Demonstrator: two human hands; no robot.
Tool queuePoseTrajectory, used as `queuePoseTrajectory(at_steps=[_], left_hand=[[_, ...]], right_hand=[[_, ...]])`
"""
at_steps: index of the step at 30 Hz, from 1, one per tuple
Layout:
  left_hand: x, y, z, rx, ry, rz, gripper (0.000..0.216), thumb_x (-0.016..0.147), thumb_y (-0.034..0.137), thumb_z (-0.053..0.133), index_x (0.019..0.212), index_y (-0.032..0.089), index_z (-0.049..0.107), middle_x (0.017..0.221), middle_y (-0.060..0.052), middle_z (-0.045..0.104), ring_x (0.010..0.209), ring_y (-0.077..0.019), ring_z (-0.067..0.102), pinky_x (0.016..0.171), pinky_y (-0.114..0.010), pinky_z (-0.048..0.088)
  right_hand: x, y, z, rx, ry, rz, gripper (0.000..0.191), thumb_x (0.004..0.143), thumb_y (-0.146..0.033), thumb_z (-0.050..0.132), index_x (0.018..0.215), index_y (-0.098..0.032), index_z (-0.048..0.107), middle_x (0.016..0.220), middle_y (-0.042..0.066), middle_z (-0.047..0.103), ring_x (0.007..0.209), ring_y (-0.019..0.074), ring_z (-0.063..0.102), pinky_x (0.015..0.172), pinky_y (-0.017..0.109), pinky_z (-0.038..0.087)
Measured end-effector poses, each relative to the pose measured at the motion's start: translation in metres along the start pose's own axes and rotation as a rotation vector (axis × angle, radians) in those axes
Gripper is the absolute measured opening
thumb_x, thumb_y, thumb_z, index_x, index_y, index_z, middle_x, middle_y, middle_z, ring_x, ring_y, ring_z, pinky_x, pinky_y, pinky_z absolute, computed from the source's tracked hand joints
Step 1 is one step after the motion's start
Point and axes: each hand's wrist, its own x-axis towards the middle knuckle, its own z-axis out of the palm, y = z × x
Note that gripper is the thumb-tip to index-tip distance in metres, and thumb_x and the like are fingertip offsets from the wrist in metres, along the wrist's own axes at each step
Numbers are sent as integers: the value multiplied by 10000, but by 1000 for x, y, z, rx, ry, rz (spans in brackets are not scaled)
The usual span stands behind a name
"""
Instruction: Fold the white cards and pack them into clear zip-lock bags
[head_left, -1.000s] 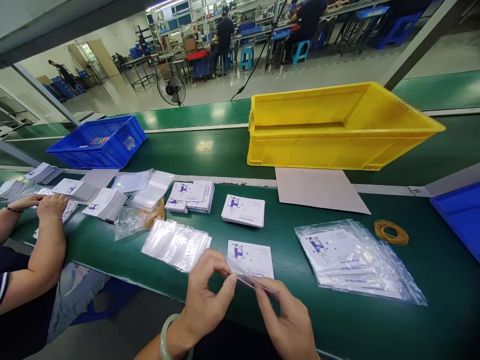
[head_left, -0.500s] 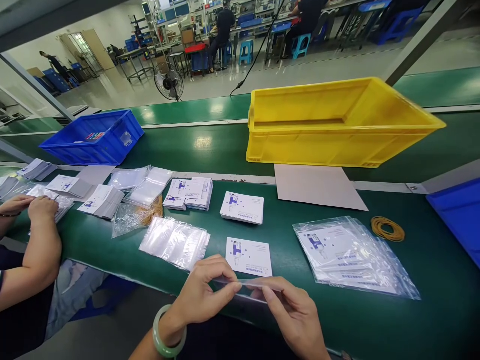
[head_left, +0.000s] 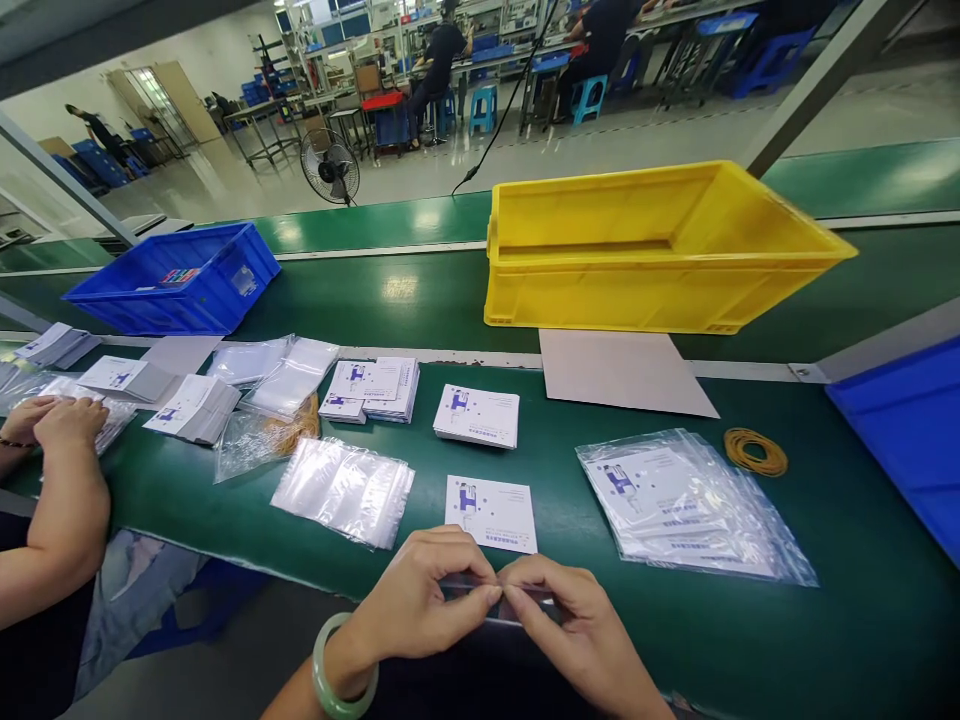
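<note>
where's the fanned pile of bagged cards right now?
Head view, right side: the bagged cards lie on the green bench, beyond and right of the right hand, with tan rubber bands just past their far right edge.

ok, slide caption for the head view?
Left hand and right hand pinch clear plastic near a printed card on the green bench.

Factory workshop, production floor

I'm beside a long green bench (head_left: 553,450), line-style, a co-worker (head_left: 71,540) seated further along it. Yellow bin (head_left: 615,295), blue bin (head_left: 169,308), cards (head_left: 476,412) and clear bags (head_left: 345,490) in piles. Past it: workers (head_left: 444,52) on blue stools (head_left: 484,94), loaded racks (head_left: 337,35), a fan (head_left: 330,168), wide shiny floor (head_left: 420,172).
</note>
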Motion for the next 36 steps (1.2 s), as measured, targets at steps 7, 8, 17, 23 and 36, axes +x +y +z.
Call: queuePoseTrajectory(at_steps=[7, 8, 17, 23, 36], left_hand=[[24, -35, 14, 347, -72, -34, 846, 724, 396, 782, 1422, 196, 348, 1420, -169, 480, 1314, -340, 431, 1068, -544, 414], [28, -44, 18, 428, -112, -47, 899, 708, 402, 797, 1441, 193, 320, 1460, -179, 440, 1361, -367, 375, 1094, -590, 370], [40, -80, 33, 675, -157, 30, 831, 756, 271, 724, 1449, 212, 269, 1417, -176, 498, 1339, -354, 442, 1119, -644, 306], [34, -67, 18, 606, -117, 61, 853, 751, 326, 739, 1453, 241, 262, 1414, -162, 503, 1335, -337, 450, 1137, -631, 293], [22, -61, 9, 582, -68, 110, 848, 762, 331, 742, 1462, 254, 270, 1409, -148, 510, 1313, -333, 469, 1125, -608, 332]], right_hand=[[1, 26, -96, 135, 491, 291, 379, 775, -575, 664, 692, -206, 649, 673, 62, 694, 485, 187, 608, 389, 269, 468], [3, 30, -114, 138, 541, 358, 399, 732, -606, 689, 711, -209, 649, 639, 65, 683, 475, 212, 615, 370, 288, 464], [7, 54, -126, -376, 742, 324, 485, 844, -581, 511, 1123, -208, 643, 1138, 136, 686, 1004, 321, 662, 794, 452, 564], [-12, 86, -103, -773, 569, 296, 610, 882, -611, 420, 1288, -177, 556, 1352, 178, 565, 1275, 396, 485, 968, 567, 480], [-18, 107, -84, -952, 631, 217, 588, 953, -586, 304, 1132, -159, 667, 1243, 181, 644, 1133, 383, 566, 914, 587, 487]])
